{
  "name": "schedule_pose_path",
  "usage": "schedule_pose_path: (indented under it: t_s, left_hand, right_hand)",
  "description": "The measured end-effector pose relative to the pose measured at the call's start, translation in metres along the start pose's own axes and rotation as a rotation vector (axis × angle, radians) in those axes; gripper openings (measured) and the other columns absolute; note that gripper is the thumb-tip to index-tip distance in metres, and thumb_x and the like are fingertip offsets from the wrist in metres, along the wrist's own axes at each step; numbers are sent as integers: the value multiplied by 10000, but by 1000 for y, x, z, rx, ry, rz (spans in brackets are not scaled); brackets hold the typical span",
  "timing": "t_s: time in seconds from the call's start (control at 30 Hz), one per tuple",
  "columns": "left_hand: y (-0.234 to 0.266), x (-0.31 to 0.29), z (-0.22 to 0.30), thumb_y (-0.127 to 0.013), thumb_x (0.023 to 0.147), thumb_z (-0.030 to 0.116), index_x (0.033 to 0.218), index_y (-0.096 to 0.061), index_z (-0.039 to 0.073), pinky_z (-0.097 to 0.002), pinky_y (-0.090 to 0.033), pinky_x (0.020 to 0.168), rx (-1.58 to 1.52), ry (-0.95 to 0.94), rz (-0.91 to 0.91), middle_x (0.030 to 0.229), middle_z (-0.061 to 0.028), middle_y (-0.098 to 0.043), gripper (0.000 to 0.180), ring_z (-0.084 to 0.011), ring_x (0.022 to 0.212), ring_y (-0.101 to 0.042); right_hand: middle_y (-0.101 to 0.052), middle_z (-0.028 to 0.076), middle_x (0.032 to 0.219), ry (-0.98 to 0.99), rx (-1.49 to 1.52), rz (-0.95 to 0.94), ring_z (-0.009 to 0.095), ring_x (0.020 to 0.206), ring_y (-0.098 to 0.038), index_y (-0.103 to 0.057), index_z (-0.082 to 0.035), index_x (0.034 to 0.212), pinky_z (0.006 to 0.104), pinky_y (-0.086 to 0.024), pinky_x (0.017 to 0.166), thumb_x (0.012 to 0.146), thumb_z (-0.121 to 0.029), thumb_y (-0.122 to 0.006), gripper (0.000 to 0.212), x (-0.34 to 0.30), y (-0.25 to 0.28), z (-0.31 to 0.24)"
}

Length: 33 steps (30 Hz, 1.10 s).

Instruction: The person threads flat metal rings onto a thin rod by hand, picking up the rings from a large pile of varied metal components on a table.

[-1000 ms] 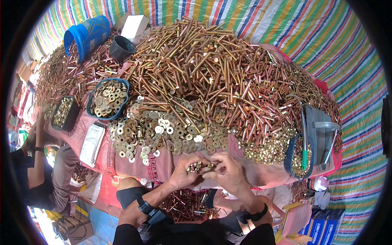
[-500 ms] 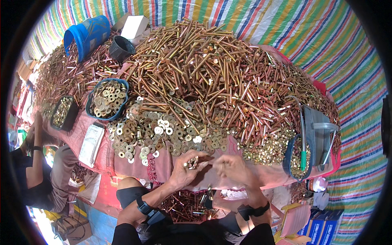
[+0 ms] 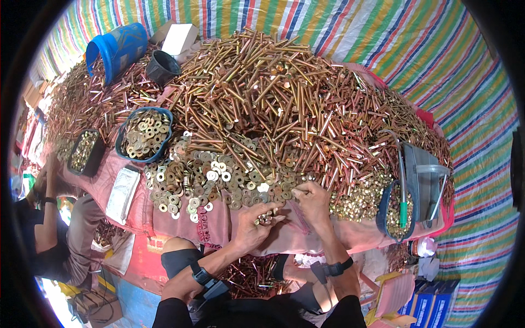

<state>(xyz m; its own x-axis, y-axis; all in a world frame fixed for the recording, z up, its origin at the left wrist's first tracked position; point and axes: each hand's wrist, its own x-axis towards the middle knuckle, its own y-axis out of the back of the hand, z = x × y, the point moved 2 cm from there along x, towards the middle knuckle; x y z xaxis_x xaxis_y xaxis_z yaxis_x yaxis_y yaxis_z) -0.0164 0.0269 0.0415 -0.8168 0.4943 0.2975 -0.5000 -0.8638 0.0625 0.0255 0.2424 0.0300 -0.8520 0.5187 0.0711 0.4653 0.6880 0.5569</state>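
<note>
At the near edge of the pink-draped table, around six o'clock, I see my left hand cupped around a small bundle of brass-coloured bolts, while my right hand pinches at the scattered flat brass washers toward twelve. The bundle sits loosely, I judge; a tilt of the palm could spill bolts off the edge.

washers before bolt heap — bucket far left

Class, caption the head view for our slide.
Left hand holds small fasteners while right hand reaches into washers below a bolt heap.
</note>
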Motion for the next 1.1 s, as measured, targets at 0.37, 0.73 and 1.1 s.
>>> schedule_pose_path:
  t_s: [0.37, 0.73, 1.1]
  left_hand:
    - [2, -4, -19, -800, 760, -51, 1039, -707, 9, -346, -551, 791, -26, -106, -10, 996, -115, -713, 300, -247, 893, -703]
    - [10, -12, -20, -805, 802, -30, 1065, -721, 23, -377, -560, 774, 92, -201, -41, 978, -131, -708, 281, -288, 890, -713]
    - [13, -8, -9, -738, 869, -13, 1201, -699, 13, -368, -572, 822, 19, -229, -15, 1070, -162, -727, 336, -316, 923, -724]
  right_hand:
    - [-719, 67, 781, -278, 769, -407, 105, 577, -662, -715, 16, 1091, 232, -523, 493, 1008, -154, -743, 191, -37, 11, -45]
    - [-719, 80, 835, -82, 387, -266, 97, 649, -683, -704, 31, 1121, 236, -533, 542, 1002, -171, -738, 236, -52, 5, -72]
    - [-643, 159, 940, 339, -340, 225, 320, 816, -664, -736, 1, 1125, 423, -540, 749, 942, -82, -707, 202, 29, 10, -44]
